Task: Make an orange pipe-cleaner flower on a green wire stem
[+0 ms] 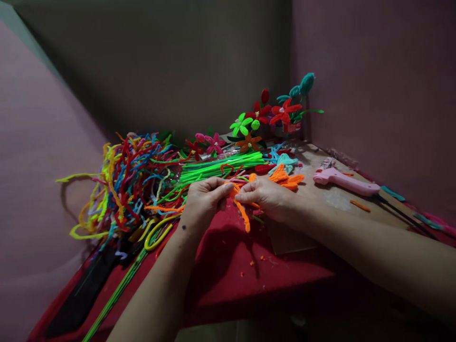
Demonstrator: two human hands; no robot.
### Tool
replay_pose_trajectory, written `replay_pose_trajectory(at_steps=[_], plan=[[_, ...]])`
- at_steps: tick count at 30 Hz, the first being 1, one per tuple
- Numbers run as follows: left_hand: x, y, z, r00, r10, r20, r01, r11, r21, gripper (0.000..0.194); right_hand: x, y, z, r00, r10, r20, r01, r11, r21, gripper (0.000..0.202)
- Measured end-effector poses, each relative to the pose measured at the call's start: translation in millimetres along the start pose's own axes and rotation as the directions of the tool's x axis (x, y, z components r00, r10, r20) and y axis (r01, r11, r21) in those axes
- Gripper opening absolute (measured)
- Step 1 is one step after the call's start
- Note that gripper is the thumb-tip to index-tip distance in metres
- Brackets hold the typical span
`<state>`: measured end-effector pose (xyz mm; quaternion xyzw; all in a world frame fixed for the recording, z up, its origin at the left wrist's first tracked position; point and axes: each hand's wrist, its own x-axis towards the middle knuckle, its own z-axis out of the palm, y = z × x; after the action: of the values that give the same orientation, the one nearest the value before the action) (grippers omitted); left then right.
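Both hands meet over the near middle of the table, around an orange pipe cleaner (243, 216) with an end dangling below the fingers. My left hand (206, 197) pinches it between thumb and fingertips. From the other side, my right hand (265, 197) closes on it too, thumb against fingers. Just beyond the right hand lie orange fuzzy petals (287, 178), and pale turquoise petals (284, 162) sit behind those. A bundle of green pipe cleaners (217, 167) stretches across the table behind my hands.
A tangled heap of multicoloured pipe cleaners (124, 175) fills the left side. Yellow-handled scissors (156, 237) lie below it. At right, a pink glue gun (345, 181) rests on a board (309, 209). Fuzzy flowers (285, 111) stand at the back near the walls. Orange scraps dot the red cloth (228, 275).
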<state>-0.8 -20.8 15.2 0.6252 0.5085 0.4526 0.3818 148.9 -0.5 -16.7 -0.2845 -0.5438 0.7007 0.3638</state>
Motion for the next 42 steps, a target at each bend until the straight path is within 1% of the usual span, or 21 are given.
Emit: replay_pose_trajectory(at_steps=[3,6,8,10,12,14,17,21,23,25,27,30,32,33,35,37,40,42], plan=[[-1,2,1.5,1.0,-0.008,-0.005,0.008,1.0,0.026,0.018,-1,-2,1,1.0,0.018,-0.015,-0.018,1.0,-0.024,0.023],[-1,2,0.6,1.0,0.01,-0.014,-0.009,0.999,0.044,0.017,-3,-5,-1,0.999,0.002,0.038,0.0,0.999,-0.039,0.022],[0,2,-0.8,1.0,0.014,-0.024,-0.013,0.999,0.044,0.018,-3,-6,-2,0.997,-0.027,0.069,0.03,0.999,-0.042,0.017],[0,2,-2.0,0.999,0.003,-0.032,-0.002,0.999,0.047,0.019,-2,-7,-4,0.998,-0.038,0.054,0.042,0.997,-0.063,0.009],[1,1,-2.3,0.999,-0.012,-0.035,0.014,0.998,0.058,0.019,-1,-6,-5,0.999,-0.044,0.018,0.045,0.994,-0.095,0.006],[1,1,-2.0,0.999,-0.019,-0.04,0.022,0.997,0.071,0.019,1,-5,-6,0.999,-0.042,-0.004,0.041,0.992,-0.122,0.007],[0,1,-0.7,0.999,-0.017,-0.04,0.02,0.996,0.083,0.02,1,-5,-6,0.999,-0.046,-0.008,0.045,0.987,-0.153,0.007],[0,0,1.8,1.0,0.008,-0.02,-0.006,0.994,0.111,0.02,-1,-7,-3,0.999,-0.044,-0.019,0.039,0.976,-0.212,0.011],[0,-1,3.1,0.999,0.038,-0.018,-0.035,0.989,0.141,0.02,-3,-8,-2,1.0,-0.022,-0.021,0.017,0.98,-0.196,0.013],[0,-2,3.9,0.997,0.068,-0.021,-0.063,0.982,0.178,0.02,-4,-8,-1,1.0,-0.009,-0.019,0.006,0.99,-0.142,0.011],[0,-1,4.6,0.997,0.079,-0.024,-0.073,0.979,0.193,0.019,-5,-8,-2,1.0,-0.02,0.016,0.021,0.993,-0.117,0.01],[-2,2,6.5,0.998,0.069,-0.013,-0.065,0.979,0.191,0.017,-4,-7,-3,0.997,-0.043,0.063,0.054,0.98,-0.189,0.01],[-3,3,8.2,0.998,0.068,-0.007,-0.065,0.979,0.192,0.018,-3,-6,-3,0.999,-0.027,0.038,0.035,0.97,-0.242,0.008],[-3,4,8.9,0.998,0.064,-0.009,-0.061,0.981,0.184,0.017,-2,-6,-3,1.0,-0.018,0.02,0.022,0.97,-0.241,0.008],[-2,3,9.3,0.999,0.043,-0.015,-0.041,0.991,0.129,0.017,-1,-5,-2,1.0,-0.01,-0.004,0.009,0.985,-0.171,0.008],[-1,1,8.2,1.0,0.003,0.006,-0.004,0.999,0.048,0.02,0,-5,-2,0.999,-0.036,-0.034,0.034,0.998,-0.048,0.008],[2,-3,6.2,0.992,-0.074,0.098,0.076,0.997,-0.013,0.028,0,-5,-3,0.99,-0.044,-0.134,0.064,0.987,0.146,0.012],[3,-5,6.3,0.976,-0.128,0.175,0.137,0.99,-0.04,0.029,1,-6,-3,0.983,-0.025,-0.183,0.07,0.967,0.246,0.016]])
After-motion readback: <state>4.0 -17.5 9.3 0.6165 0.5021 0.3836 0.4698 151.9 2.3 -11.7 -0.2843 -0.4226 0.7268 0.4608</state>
